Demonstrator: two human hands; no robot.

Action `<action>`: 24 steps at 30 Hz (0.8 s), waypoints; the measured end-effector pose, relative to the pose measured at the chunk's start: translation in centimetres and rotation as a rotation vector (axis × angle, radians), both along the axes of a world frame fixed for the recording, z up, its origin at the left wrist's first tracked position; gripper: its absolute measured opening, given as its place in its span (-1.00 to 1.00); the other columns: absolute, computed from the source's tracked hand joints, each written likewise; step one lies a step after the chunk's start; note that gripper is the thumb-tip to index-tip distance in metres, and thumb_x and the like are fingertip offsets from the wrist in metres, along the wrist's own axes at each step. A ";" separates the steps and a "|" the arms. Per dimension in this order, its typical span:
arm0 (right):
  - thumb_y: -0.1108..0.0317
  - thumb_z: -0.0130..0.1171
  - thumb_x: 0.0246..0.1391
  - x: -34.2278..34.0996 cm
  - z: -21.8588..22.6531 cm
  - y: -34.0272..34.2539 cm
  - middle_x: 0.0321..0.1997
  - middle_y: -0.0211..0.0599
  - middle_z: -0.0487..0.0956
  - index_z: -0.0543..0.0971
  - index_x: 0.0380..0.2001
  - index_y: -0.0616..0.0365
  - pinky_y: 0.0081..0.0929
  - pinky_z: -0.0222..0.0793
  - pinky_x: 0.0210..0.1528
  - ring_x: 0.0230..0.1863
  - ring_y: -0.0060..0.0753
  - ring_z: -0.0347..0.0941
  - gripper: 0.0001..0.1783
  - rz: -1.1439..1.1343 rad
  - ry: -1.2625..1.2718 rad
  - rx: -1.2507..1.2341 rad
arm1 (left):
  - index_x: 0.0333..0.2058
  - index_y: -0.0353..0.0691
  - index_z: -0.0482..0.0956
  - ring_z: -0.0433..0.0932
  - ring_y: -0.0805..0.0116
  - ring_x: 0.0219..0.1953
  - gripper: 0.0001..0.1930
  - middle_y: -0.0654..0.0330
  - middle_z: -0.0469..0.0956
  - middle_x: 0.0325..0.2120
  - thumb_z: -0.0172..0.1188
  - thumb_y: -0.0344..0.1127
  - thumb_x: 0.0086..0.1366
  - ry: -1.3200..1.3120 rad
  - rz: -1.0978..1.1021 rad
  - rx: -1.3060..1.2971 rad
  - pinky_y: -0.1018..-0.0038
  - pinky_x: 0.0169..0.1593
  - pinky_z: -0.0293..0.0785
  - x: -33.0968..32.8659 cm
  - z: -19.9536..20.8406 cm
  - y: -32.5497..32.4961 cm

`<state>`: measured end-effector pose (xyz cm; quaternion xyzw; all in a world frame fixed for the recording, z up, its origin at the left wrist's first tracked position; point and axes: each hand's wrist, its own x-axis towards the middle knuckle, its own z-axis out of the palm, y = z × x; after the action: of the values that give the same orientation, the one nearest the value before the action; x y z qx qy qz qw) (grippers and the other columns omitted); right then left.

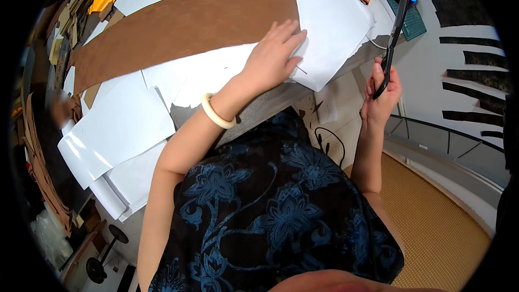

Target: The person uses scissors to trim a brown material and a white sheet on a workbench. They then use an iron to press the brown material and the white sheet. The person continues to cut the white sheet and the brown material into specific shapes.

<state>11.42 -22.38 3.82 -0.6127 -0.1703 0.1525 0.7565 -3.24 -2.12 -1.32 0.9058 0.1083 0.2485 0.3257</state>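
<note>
One long brown strip [178,30] lies across white paper [332,27] on the grey surface [257,107]; the left hand [271,57] rests flat over the strip's lower right corner, fingers slightly spread; the right hand [383,97], just beyond the surface's edge, is wrapped around black scissors [400,21], their tips pointing forward; a green mat [414,26] shows just beside the scissors.

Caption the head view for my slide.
Left hand resting on a brown sheet, right hand holding black scissors.
</note>
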 end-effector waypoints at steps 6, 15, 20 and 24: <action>0.53 0.38 0.05 0.6 -1.9 1.5 -0.37 -0.48 0.57 0.49 -0.14 0.29 -0.72 0.40 -0.26 -0.32 -0.70 0.47 -0.67 0.045 -0.029 -0.183 | 0.20 -0.20 0.41 0.27 -0.13 0.30 -0.38 -0.10 0.30 0.25 0.35 -0.25 0.17 0.065 0.242 0.228 0.02 0.40 0.13 0.0 0.0 1.9; 0.37 0.49 -0.15 2.4 -5.5 11.2 -0.31 -0.25 0.64 0.43 -0.14 0.29 -0.48 0.51 -0.16 -0.29 -0.46 0.57 -0.46 0.280 -0.475 -0.548 | -0.12 -0.19 0.63 0.60 0.15 0.01 -0.69 0.14 0.63 -0.06 0.31 -0.21 0.18 0.072 0.221 0.337 0.30 -0.05 0.60 -0.5 0.1 4.1; 0.38 0.40 -0.10 2.6 -5.6 12.7 -0.33 -0.22 0.65 0.44 -0.15 0.30 -0.45 0.50 -0.21 -0.35 -0.42 0.56 -0.54 0.319 -0.491 -0.639 | -0.13 -0.20 0.63 0.60 0.15 0.00 -0.65 0.14 0.62 -0.05 0.34 -0.16 0.16 0.130 0.180 0.437 0.31 -0.11 0.62 -0.4 -0.7 4.8; 0.44 0.33 0.01 2.2 -5.2 13.4 -0.26 -0.15 0.68 0.40 -0.13 0.33 -0.51 0.49 -0.24 -0.35 -0.47 0.55 -0.60 0.402 -0.135 -0.394 | -0.17 -0.23 0.64 0.62 0.15 -0.05 -0.68 0.12 0.63 -0.08 0.34 -0.17 0.15 0.088 0.202 0.419 0.31 -0.15 0.63 -0.4 0.7 3.6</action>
<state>13.63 -8.94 -1.43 -0.7108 -0.3053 0.2883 0.5643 -3.67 1.51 -0.60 0.9481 0.1588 0.2571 0.0991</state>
